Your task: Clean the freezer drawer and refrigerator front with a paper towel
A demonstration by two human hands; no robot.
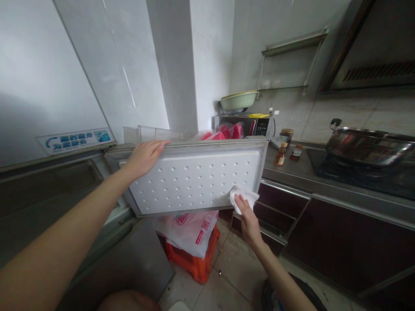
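Observation:
An open fridge door [194, 179] stands in front of me, its white dimpled inner panel facing me inside a grey gasket. My left hand [147, 157] rests over the door's top edge near the hinge side, its fingers curled onto the rim. At the panel's lower right corner, my right hand [247, 214] presses a crumpled white cloth [239, 196] against the surface. To the left is the fridge's open compartment [61, 188], dim inside, below an upper door with a blue-lettered sticker [78, 141].
Below the door, an orange stool [200, 261] carries a white plastic bag [194, 233]. On the right counter are small bottles [280, 154], a microwave [262, 125] topped by a green basin [239, 100], and a steel pot [369, 147] on a cooktop. A dark bin bag [272, 296] sits on the floor.

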